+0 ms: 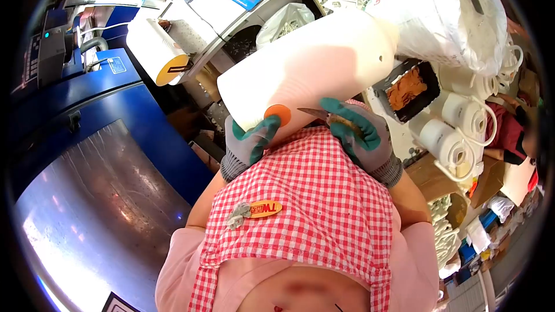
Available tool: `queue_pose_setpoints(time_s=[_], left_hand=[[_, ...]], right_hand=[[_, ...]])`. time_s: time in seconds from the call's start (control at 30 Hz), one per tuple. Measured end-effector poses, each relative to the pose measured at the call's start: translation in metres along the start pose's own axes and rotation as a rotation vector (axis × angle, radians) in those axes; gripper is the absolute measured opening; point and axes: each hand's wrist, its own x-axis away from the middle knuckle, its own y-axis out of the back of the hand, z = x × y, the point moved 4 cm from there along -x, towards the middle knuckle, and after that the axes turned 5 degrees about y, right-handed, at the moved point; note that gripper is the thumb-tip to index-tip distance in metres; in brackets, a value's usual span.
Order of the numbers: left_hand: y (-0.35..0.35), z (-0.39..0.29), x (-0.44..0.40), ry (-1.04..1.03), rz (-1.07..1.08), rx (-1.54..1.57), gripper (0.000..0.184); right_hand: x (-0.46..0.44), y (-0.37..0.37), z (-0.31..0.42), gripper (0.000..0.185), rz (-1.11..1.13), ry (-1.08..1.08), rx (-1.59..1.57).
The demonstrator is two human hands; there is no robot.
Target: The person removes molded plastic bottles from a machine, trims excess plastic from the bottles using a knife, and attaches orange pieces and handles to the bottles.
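Centrally, large white rounded plastic container [306, 66] slants against red-and-white checked cloth apron [306, 190]. Left hand [250, 143]: thumb on round orange disc [278, 115], other fingers partly hidden, grip unclear. Right hand [361, 134]: fingers clamped around small pointed knife [315, 113], blade near disc.

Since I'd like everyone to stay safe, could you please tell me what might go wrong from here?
The knife in the right hand points toward the left hand, so a slip could nick that glove. Its blade is also close to the white container and might scratch it. The container is rounded, so it could roll if the left hand eased off.
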Motion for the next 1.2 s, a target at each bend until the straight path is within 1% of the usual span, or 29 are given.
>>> queue_pose_setpoints(time_s=[0.03, 0.07, 0.1, 0.13, 0.17, 0.23, 0.3, 0.43, 0.5, 0.53, 0.67, 0.73, 0.77, 0.83, 0.87, 0.93, 0.97, 1.03, 1.07, 1.1, 1.13, 1.17, 1.2], left_hand=[[0.005, 0.000, 0.000, -0.015, 0.017, 0.007, 0.031], [0.008, 0.001, 0.001, -0.024, 0.025, 0.024, 0.030], [0.011, 0.002, 0.002, -0.033, 0.032, 0.042, 0.029], [0.013, 0.003, 0.002, -0.042, 0.040, 0.059, 0.029], [0.016, 0.004, 0.003, -0.011, 0.036, 0.075, 0.028], [0.018, 0.001, 0.004, 0.022, 0.032, 0.091, 0.028], [0.018, -0.003, 0.004, 0.072, 0.004, -0.004, 0.029], [0.034, 0.008, 0.008, -0.007, 0.058, 0.089, 0.031], [0.037, 0.011, 0.008, 0.032, 0.030, 0.009, 0.034], [0.038, 0.013, 0.010, 0.035, 0.027, 0.009, 0.034], [0.034, 0.014, 0.012, -0.008, 0.040, 0.055, 0.038], [0.029, 0.010, 0.012, -0.016, 0.064, 0.067, 0.040], [0.027, 0.009, 0.013, 0.000, 0.081, 0.059, 0.041], [0.022, 0.006, 0.014, 0.018, 0.097, 0.051, 0.041], [0.017, 0.004, 0.015, 0.013, 0.073, 0.073, 0.042], [0.012, -0.001, 0.014, 0.009, 0.049, 0.095, 0.042], [0.010, -0.004, 0.014, -0.011, 0.064, 0.086, 0.040], [0.011, -0.006, 0.020, -0.033, 0.077, 0.076, 0.037], [0.013, -0.001, 0.025, 0.103, 0.033, 0.100, 0.036], [0.002, 0.000, 0.013, 0.197, 0.037, 0.133, 0.035], [-0.009, -0.007, 0.006, 0.132, -0.030, 0.115, 0.036], [0.007, 0.035, -0.004, 0.226, 0.008, 0.043, 0.035], [-0.006, -0.008, -0.010, 0.056, 0.029, -0.145, 0.028]], right_hand=[[0.001, -0.008, 0.002, 0.043, 0.022, -0.026, 0.029], [0.002, -0.014, 0.003, 0.043, 0.016, -0.037, 0.030], [0.000, -0.016, 0.004, 0.036, 0.022, 0.022, 0.085], [-0.001, -0.019, 0.007, 0.032, 0.031, 0.083, 0.144], [-0.001, -0.023, 0.007, 0.032, 0.030, 0.078, 0.150], [-0.001, -0.029, 0.006, 0.031, 0.017, 0.059, 0.030], [-0.002, -0.031, 0.009, 0.030, 0.028, 0.034, 0.059], [-0.004, -0.039, 0.013, 0.026, 0.075, -0.018, 0.118], [-0.005, -0.040, 0.017, 0.025, 0.072, -0.016, 0.158], [-0.004, -0.041, 0.018, 0.024, 0.070, -0.016, 0.197], [-0.002, -0.040, 0.019, 0.025, 0.073, 0.011, 0.193], [-0.005, -0.037, 0.031, 0.028, 0.026, 0.172, 0.317], [-0.005, -0.033, 0.036, 0.028, 0.023, 0.168, 0.318], [-0.007, -0.030, 0.045, 0.034, 0.149, 0.077, 0.454], [-0.007, -0.027, 0.050, 0.034, 0.148, 0.077, 0.453], [-0.006, -0.027, 0.061, 0.039, 0.192, 0.226, 0.667], [-0.005, -0.027, 0.062, 0.039, 0.193, 0.225, 0.666], [-0.003, -0.030, 0.061, 0.043, 0.253, 0.154, 0.744], [-0.003, -0.035, 0.065, 0.043, 0.242, 0.159, 0.768], [-0.003, -0.040, 0.069, 0.046, 0.291, 0.198, 0.870], [-0.005, -0.035, 0.068, 0.048, 0.323, 0.236, 1.002], [-0.011, -0.024, 0.064, 0.050, 0.309, 0.241, 0.995], [-0.019, -0.017, 0.061, 0.052, 0.299, 0.260, 0.967]])
